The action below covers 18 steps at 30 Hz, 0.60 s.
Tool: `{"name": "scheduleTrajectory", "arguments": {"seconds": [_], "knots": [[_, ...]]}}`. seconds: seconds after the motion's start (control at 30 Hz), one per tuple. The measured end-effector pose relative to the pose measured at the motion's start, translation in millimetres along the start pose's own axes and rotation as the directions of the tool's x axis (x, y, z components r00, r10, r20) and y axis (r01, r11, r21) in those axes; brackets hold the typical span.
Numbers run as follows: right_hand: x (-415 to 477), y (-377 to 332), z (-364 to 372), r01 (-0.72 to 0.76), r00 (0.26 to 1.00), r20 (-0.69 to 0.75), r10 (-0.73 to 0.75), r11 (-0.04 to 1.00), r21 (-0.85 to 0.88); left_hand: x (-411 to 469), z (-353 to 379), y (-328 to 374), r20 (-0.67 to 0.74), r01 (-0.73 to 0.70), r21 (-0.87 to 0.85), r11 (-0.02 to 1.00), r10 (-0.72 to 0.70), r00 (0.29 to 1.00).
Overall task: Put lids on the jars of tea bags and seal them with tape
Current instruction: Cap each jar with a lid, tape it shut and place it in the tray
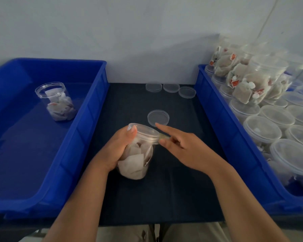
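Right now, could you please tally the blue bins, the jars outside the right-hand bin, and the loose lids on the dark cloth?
Blue bins: 2
Jars: 2
Loose lids: 4 (the back-left one may be a stack)
Total: 8

We log this as a small packing station. A blue plastic bin (94, 102) at frame left and a second blue bin (217, 109) at right flank a table (164, 189) under dark cloth, pushed against a plain white wall (129, 41). The right bin is crowded with lidded clear jars of tea bags (262, 130), some stacked; spare lids (171, 87) sit upper centre.
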State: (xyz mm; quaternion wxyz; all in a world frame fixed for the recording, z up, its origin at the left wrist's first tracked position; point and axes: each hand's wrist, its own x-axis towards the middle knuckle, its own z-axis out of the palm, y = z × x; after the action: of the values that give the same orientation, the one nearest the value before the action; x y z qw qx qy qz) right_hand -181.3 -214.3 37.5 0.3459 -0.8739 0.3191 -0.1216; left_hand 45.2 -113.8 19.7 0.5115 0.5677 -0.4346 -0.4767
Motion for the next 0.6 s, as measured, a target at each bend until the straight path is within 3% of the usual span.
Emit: {"name": "scheduleTrajectory", "arguments": {"seconds": [0.13, 0.27, 0.4, 0.5, 0.6], "knots": [[-3.3, -7.5, 6.9, 0.038, 0.997, -0.063, -0.036, 0.999, 0.036, -1.4, 0.9, 5.5, -0.014, 0.003, 0.108, 0.994, -0.002, 1.0], [-10.7, -13.3, 15.0, -0.013, 0.987, -0.161, 0.011, 1.0, -0.008, -4.4, 5.1, 10.4, -0.248, -0.136, 0.366, 0.92, 0.237, 0.939], [-18.6, -22.4, 24.0, 0.006, 0.974, -0.227, -0.023, 0.997, -0.076, -16.2, 29.5, 13.4, -0.275, -0.045, 0.516, 0.855, 0.215, 0.937], [-19.3, -24.7, 27.9, 0.012, 0.977, -0.209, -0.032, 0.995, -0.098, -17.8, 41.5, 7.3, -0.336, -0.029, 0.586, 0.81, 0.275, 0.901], [-20.0, -16.4, 23.4, -0.022, 0.994, -0.109, 0.018, 0.999, -0.037, -12.5, 33.5, 7.9, -0.336, -0.028, 0.534, 0.845, 0.243, 0.91]]}}
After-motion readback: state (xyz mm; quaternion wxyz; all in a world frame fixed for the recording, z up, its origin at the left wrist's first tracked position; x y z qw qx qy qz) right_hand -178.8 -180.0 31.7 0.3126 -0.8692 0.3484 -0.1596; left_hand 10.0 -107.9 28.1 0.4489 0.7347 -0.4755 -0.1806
